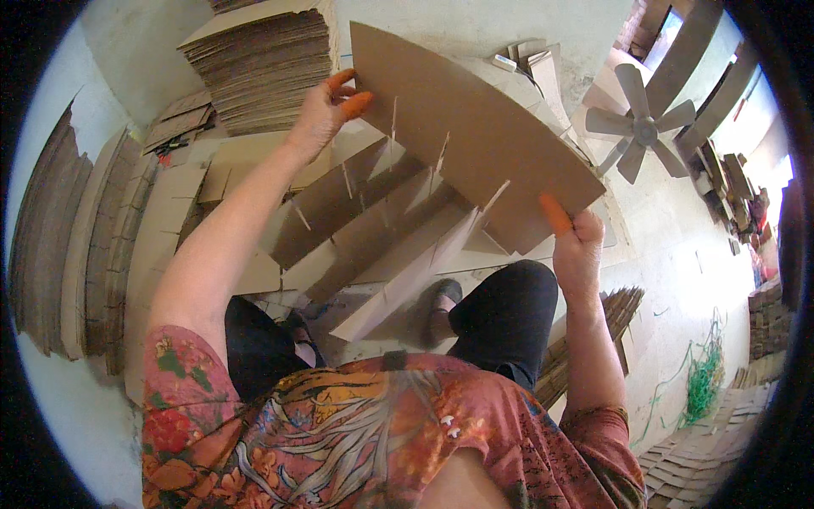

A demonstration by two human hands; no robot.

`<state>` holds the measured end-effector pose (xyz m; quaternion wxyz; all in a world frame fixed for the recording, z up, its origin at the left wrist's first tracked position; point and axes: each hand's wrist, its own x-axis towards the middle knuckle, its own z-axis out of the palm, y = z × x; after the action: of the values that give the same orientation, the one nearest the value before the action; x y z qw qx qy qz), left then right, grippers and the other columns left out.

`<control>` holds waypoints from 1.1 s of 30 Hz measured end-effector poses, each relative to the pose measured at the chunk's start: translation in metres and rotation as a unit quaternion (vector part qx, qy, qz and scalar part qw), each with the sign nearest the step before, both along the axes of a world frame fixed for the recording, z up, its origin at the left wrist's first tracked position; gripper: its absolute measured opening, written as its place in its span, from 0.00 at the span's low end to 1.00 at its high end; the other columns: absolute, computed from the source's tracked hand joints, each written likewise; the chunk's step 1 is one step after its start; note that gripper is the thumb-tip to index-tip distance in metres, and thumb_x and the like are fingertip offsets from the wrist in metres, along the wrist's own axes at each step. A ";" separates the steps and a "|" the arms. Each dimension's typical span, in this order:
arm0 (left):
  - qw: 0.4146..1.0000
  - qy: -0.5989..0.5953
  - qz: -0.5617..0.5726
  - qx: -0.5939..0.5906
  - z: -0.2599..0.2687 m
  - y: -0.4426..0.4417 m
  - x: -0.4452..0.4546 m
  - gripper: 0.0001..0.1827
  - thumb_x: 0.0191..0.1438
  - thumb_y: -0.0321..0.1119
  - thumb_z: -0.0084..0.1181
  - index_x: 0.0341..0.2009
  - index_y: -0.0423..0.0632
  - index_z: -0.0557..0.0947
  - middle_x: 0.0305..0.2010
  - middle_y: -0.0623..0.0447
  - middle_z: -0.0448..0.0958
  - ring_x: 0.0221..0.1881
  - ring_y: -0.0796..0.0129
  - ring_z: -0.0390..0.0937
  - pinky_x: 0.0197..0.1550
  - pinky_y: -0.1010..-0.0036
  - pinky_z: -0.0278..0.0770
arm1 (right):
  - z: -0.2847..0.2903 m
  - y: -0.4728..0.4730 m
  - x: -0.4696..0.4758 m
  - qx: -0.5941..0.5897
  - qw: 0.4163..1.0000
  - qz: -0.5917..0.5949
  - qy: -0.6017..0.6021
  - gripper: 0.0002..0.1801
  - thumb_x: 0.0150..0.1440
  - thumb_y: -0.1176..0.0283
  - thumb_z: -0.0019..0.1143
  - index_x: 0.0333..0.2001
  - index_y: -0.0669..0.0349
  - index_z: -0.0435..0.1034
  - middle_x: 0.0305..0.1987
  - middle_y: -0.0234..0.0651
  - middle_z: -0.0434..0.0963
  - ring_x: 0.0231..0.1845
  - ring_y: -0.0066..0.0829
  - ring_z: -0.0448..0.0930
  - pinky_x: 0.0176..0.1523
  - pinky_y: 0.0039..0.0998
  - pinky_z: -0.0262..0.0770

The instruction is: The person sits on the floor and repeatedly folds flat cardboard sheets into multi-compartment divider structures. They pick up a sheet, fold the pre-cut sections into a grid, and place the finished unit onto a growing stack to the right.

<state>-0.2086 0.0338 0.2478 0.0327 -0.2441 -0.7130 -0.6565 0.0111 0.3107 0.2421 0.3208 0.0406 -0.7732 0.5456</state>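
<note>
A wide slotted cardboard sheet [474, 121] is held up on edge in front of me, tilted. My left hand [327, 111], wearing orange finger cots, grips its far left end. My right hand [575, 235], also with an orange cot, holds the near right end. Along its lower edge the sheet meets several cardboard strips [407, 270] that run crosswise below it. Slots show where they meet; how deep the strips sit in them I cannot tell. The strips stand on edge, roughly parallel, between my knees and a low work surface [620, 238].
A tall stack of cardboard sheets [273, 70] stands behind my left hand. More cardboard stacks [95, 254] line the left wall. A fan [645, 130] stands at the right. Bundled cardboard strips [620, 312] lie by my right knee, and green plastic strapping [703, 385] is on the floor.
</note>
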 end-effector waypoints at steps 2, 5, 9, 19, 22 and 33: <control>0.999 0.020 -0.005 -0.036 0.001 -0.003 -0.002 0.29 0.53 0.38 0.58 0.57 0.41 0.67 0.36 0.52 0.76 0.36 0.74 0.72 0.38 0.78 0.71 | 0.001 0.001 0.004 0.012 1.000 -0.005 -0.006 0.05 0.55 0.77 0.53 0.35 0.66 0.73 0.31 0.26 0.78 0.34 0.14 0.70 0.37 0.22 0.68; 0.972 -0.062 -0.004 -0.226 -0.010 -0.010 -0.015 0.22 0.55 0.42 0.55 0.49 0.42 0.73 0.33 0.54 0.76 0.33 0.75 0.71 0.34 0.78 0.70 | -0.044 0.022 -0.005 0.060 0.977 -0.049 -0.198 0.06 0.55 0.76 0.52 0.36 0.66 0.73 0.33 0.27 0.78 0.36 0.15 0.71 0.39 0.22 0.69; 0.916 -0.167 0.009 -0.365 -0.016 -0.012 -0.010 0.19 0.55 0.47 0.54 0.40 0.43 0.78 0.29 0.56 0.74 0.27 0.75 0.68 0.29 0.77 0.68 | -0.065 0.006 -0.005 0.120 0.985 -0.004 -0.124 0.09 0.54 0.74 0.54 0.36 0.70 0.73 0.32 0.38 0.79 0.35 0.18 0.71 0.37 0.25 0.70; 0.920 -0.199 -0.023 -0.337 -0.014 -0.060 0.012 0.21 0.54 0.48 0.54 0.43 0.44 0.79 0.29 0.59 0.74 0.28 0.74 0.68 0.30 0.78 0.68 | -0.034 0.009 0.001 0.248 0.967 0.025 -0.048 0.22 0.51 0.83 0.49 0.52 0.59 0.68 0.44 0.48 0.77 0.41 0.36 0.80 0.45 0.28 0.73; 0.918 -0.169 0.040 -0.356 -0.029 -0.102 -0.003 0.25 0.53 0.49 0.55 0.49 0.43 0.75 0.39 0.54 0.76 0.36 0.68 0.72 0.38 0.75 0.71 | -0.032 0.020 -0.005 0.240 0.969 0.014 -0.050 0.24 0.50 0.86 0.46 0.52 0.57 0.68 0.43 0.50 0.76 0.42 0.37 0.80 0.44 0.28 0.73; 0.906 0.051 0.051 -0.418 -0.144 -0.125 -0.008 0.24 0.54 0.49 0.47 0.51 0.49 0.73 0.48 0.50 0.74 0.48 0.61 0.71 0.47 0.69 0.68 | -0.057 0.035 -0.035 0.250 0.968 0.005 -0.038 0.24 0.52 0.86 0.46 0.52 0.55 0.69 0.17 0.36 0.65 0.20 0.18 0.64 0.28 0.20 0.64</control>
<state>-0.2165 -0.0907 0.1041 -0.0028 -0.2317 -0.9307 -0.2829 -0.0236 0.3455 0.1848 0.2683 0.1027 -0.8963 0.3377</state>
